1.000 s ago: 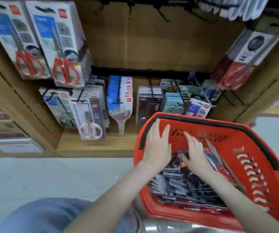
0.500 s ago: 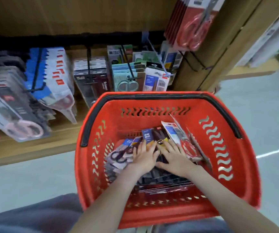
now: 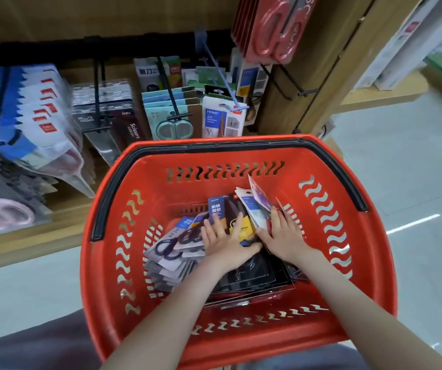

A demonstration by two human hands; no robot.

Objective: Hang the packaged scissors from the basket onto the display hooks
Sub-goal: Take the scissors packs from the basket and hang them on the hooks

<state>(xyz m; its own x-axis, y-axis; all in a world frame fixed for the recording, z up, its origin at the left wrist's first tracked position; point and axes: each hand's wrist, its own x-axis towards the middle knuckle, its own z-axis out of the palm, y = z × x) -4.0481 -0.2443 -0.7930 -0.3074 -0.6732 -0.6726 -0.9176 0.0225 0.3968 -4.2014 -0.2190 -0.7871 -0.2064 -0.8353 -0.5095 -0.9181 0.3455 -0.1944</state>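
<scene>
A red plastic basket (image 3: 369, 257) with a black handle sits before me and holds several packaged scissors (image 3: 173, 249) in loose stacks. Both hands are down inside it. My left hand (image 3: 225, 243) lies flat, fingers spread, on the dark and yellow-marked packs in the middle. My right hand (image 3: 281, 236) presses against the white and blue packs (image 3: 254, 206) that lean upright on the right side, fingers apart. Neither hand has a pack lifted. Black display hooks (image 3: 170, 100) stick out from the wooden shelf behind the basket, loaded with scissor packs.
Blue-and-white packs (image 3: 36, 116) hang at the left, dark packs (image 3: 113, 113) beside them, teal scissors (image 3: 173, 128) in the middle, red-handled scissors (image 3: 276, 30) at the upper right. A wooden shelf ledge (image 3: 28, 244) runs at the left. Grey floor (image 3: 414, 161) lies to the right.
The view has swung down onto the basket. Both hands went deeper into it; the right hand slid right against the upright packs, and the left hand shifted onto the middle stack.
</scene>
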